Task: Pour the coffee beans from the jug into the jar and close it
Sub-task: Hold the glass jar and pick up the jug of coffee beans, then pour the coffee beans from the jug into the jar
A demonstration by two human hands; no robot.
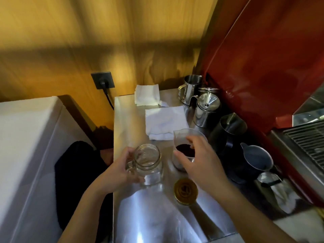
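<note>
Standing upright on the steel table (133, 216), the clear glass jar (149, 163) has its mouth open and looks empty, and the left hand (121, 171) is closed around its glass handle on the side nearest the table's left edge. Just to the right of the jar stands the clear jug (182, 137), spout pointing away toward the wall, with dark coffee beans (185, 150) lying in its lower part. The right hand (198, 160) is curved over the jug's near side with thumb and fingers spread around the rim — whether it has actually closed on the jug or only rests against it I cannot tell. The jug sits level on the table, not tilted. In front of the jug, near the right wrist, the gold-coloured lid (185, 191) lies flat on the table, apart from the jar. Beyond the jug a folded white cloth (165, 121) lies on the steel, and a second white cloth (147, 94) lies farther back against the wooden wall. Along the right side stand several pitchers: a shiny steel one (190, 87) at the back, a steel pot (206, 109) with a funnel-like top in front of it, a dark pitcher (229, 130), and a black one (254, 160) with a pale inside. A red coffee machine (263, 67) rises beside them, and a black plug sits in the wall socket (103, 80).
</note>
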